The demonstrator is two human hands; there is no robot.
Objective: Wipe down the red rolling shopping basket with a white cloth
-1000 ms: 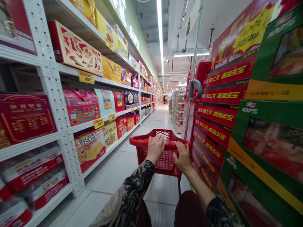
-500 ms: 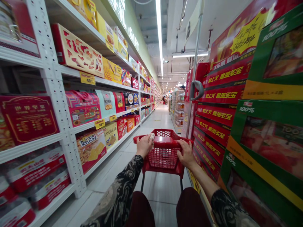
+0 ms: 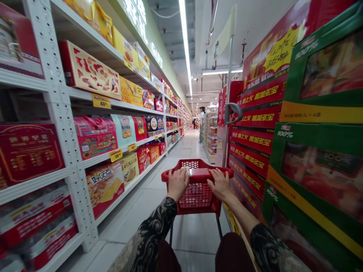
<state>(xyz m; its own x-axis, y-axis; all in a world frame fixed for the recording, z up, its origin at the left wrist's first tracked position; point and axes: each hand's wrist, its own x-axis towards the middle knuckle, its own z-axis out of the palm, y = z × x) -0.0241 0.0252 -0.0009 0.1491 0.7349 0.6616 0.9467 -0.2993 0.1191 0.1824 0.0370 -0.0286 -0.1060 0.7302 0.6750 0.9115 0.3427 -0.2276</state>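
A red plastic shopping cart (image 3: 195, 196) with a mesh basket stands straight in front of me in the aisle. My left hand (image 3: 178, 184) is closed over the left part of its handle, and a small white crumpled thing, perhaps a tissue, shows by the thumb. My right hand (image 3: 220, 184) rests on the right part of the handle, fingers bent over the bar. What the basket holds is hard to make out through the mesh.
White shelving (image 3: 61, 102) with gift boxes lines the left. Close on the right stand stacked red drink cartons (image 3: 251, 153) and green juice boxes (image 3: 312, 158), beside a metal pole with a grey handle (image 3: 234, 113). Farther ahead a person (image 3: 202, 124) stands by a display (image 3: 211, 132).
The view has tilted up a little and the near shelf has slid slightly left. A person has come into sight down the aisle. Both hands stay on the cart handle.
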